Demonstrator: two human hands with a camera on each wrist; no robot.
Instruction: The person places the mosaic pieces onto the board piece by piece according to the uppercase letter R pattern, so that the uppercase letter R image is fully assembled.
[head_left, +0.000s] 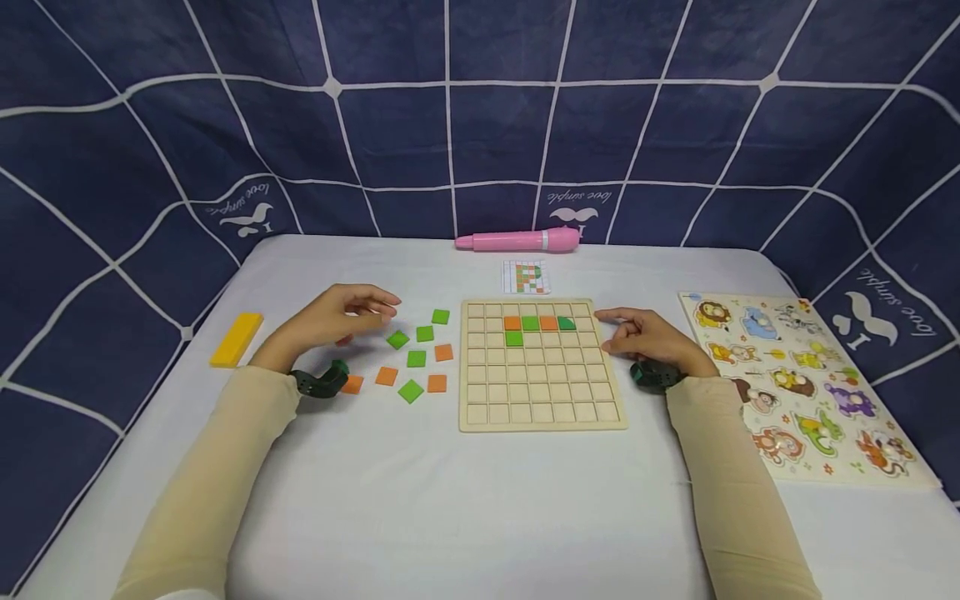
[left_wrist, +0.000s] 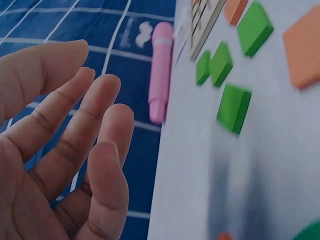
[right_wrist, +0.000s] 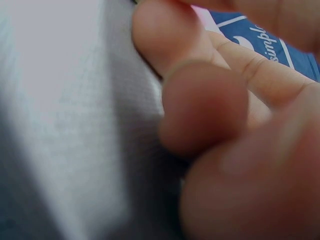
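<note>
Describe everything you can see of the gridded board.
The gridded board is pale, looks wooden and is roughly square, with a plain rim and thin raised strips dividing it into small square cells. It lies flat on the white table. Its second row from the far edge holds orange, green, orange and round-cornered dark green tiles; a green tile sits below the first. The right hand is at its right edge; contact is hard to confirm.

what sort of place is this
Probably an indoor puzzle-play area: a square pale-wood grid board, a cream rectangular animal-picture board and a dark-blue cloth backdrop with white lines.
</note>
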